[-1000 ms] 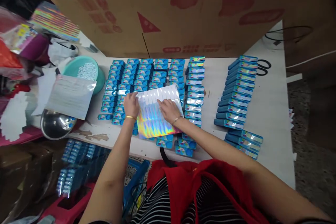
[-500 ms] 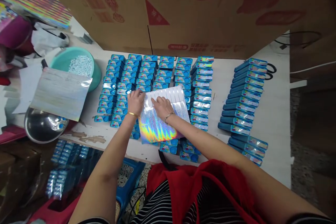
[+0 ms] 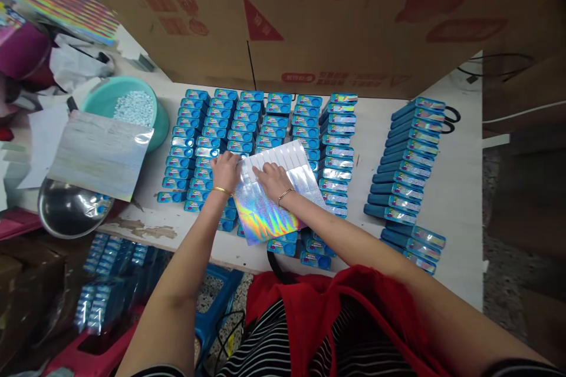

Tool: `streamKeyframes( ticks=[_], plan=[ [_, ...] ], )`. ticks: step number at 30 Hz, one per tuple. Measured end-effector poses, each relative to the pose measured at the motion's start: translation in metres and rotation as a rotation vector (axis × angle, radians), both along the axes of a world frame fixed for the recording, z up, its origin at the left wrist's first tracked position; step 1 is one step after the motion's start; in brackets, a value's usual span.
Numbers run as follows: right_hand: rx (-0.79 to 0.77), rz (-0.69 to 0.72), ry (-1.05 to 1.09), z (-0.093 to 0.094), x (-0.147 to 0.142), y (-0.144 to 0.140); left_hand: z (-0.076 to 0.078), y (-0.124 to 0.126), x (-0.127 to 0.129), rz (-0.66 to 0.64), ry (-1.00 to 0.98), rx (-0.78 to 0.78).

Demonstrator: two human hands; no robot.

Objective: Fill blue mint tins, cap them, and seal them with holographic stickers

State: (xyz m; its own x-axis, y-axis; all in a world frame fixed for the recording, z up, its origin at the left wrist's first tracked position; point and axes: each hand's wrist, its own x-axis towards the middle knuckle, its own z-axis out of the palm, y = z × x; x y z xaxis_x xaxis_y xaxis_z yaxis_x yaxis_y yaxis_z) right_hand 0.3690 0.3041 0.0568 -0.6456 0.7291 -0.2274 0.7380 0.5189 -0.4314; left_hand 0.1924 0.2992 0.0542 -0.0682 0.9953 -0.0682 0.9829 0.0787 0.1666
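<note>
Holographic sticker sheet (image 3: 276, 200) lay over rows of blue boxes (image 3: 247, 123) on the desk (image 3: 451, 200). Left hand (image 3: 226, 169) pressed flat on its left edge; right hand (image 3: 270, 179) pinched a sticker strip near its top.

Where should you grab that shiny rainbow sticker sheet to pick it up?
Probably by its near edge, from the person's side. The holographic sheet lies flat across the blue boxes, and that edge sticks out over them. The left hand and right hand press on its far part.
</note>
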Motion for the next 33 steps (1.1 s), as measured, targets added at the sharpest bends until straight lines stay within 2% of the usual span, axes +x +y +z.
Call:
streamKeyframes(
  ticks=[5,9,11,13,15,18,20,22,25,28,30,33],
  plan=[
    [-0.019,-0.010,-0.016,0.005,0.001,-0.003,0.002,-0.007,0.000,-0.086,0.053,0.029],
    [-0.013,-0.012,-0.006,0.003,0.001,-0.003,0.001,-0.021,0.006,-0.114,0.022,0.086],
    [-0.012,-0.015,0.007,0.000,0.000,-0.001,0.008,-0.036,0.014,-0.100,-0.029,0.145],
    [-0.028,-0.020,0.039,-0.003,0.000,0.002,0.021,-0.057,0.026,-0.052,-0.131,0.192],
    [-0.059,-0.059,0.128,-0.004,0.003,0.002,0.038,-0.081,0.041,0.057,-0.299,0.242],
    [-0.153,-0.240,0.462,0.002,0.017,-0.013,0.064,-0.113,0.068,0.363,-0.699,0.368],
    [-0.303,-0.392,0.729,0.010,0.036,-0.037,0.075,-0.128,0.087,0.586,-1.015,0.419],
    [-0.490,-0.502,0.892,0.021,0.061,-0.069,0.079,-0.137,0.107,0.733,-1.261,0.409],
    [-0.635,-0.617,0.930,0.034,0.102,-0.117,0.075,-0.151,0.140,0.794,-1.447,0.287],
    [-0.612,-0.735,0.924,0.039,0.146,-0.153,0.062,-0.170,0.174,0.770,-1.473,0.091],
    [-0.577,-0.790,0.890,0.036,0.176,-0.170,0.050,-0.183,0.195,0.703,-1.428,-0.002],
    [-0.517,-0.853,0.804,0.027,0.212,-0.188,0.033,-0.195,0.221,0.538,-1.327,-0.050]
  ],
)
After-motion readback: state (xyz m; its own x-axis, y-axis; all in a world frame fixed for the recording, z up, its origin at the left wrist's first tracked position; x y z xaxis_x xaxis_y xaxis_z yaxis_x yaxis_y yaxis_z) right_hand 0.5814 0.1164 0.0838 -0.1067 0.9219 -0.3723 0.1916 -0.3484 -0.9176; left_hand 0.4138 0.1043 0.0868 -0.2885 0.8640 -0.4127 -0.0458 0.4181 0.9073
